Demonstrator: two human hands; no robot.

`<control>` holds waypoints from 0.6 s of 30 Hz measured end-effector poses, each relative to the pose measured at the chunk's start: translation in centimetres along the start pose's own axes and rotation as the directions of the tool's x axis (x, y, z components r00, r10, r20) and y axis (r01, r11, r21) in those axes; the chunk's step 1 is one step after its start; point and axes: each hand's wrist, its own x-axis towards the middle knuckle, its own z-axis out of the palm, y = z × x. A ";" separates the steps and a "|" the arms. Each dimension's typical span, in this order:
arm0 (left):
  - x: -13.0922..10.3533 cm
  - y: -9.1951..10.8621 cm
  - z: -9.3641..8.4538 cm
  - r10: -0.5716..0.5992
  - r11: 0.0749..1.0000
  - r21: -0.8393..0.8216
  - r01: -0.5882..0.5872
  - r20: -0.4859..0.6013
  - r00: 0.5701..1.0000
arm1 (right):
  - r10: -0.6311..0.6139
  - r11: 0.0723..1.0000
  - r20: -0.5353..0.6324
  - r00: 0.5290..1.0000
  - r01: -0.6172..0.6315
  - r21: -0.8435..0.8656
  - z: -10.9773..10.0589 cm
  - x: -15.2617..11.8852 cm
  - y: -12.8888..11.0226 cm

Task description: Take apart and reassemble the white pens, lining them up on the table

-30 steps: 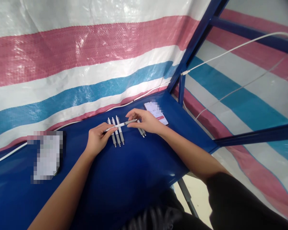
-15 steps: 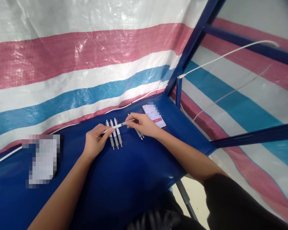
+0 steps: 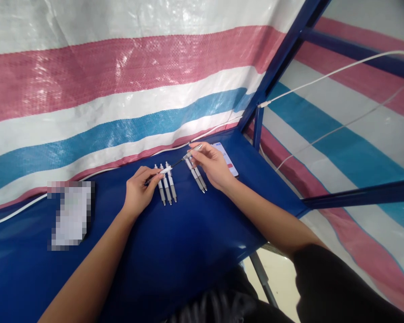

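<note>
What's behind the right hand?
Behind the right hand, part of a phone shows; the hand covers its left part. Anything fully covered there can't be seen.

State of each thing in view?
Held pen: pulled apart, thin dark rod showing between its parts
Left hand: pinching the white part
Right hand: pinching the other part
Three pens: lying side by side
Two pens: lying side by side
Phone: screen lit, partly covered
Left-side item: pixelated, can't tell

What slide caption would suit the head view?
Left hand and right hand hold an opened pen, its thin refill exposed, above a blue table with five other pens.
</note>
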 end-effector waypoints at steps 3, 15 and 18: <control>0.0 0.0 0.0 -0.006 1.000 0.001 0.006 0.001 1.000 | -0.041 0.998 -0.033 0.999 0.040 -0.043 -0.5 0.4 0.2; -0.4 0.2 -0.1 0.051 0.999 0.003 -0.051 0.085 0.995 | 0.066 0.988 0.252 0.965 -0.028 -0.152 -0.4 -0.1 1.1; -0.4 0.1 -0.2 0.066 0.998 0.000 -0.066 0.094 0.993 | 0.098 0.971 0.253 0.963 -0.037 -0.237 -0.7 0.0 1.0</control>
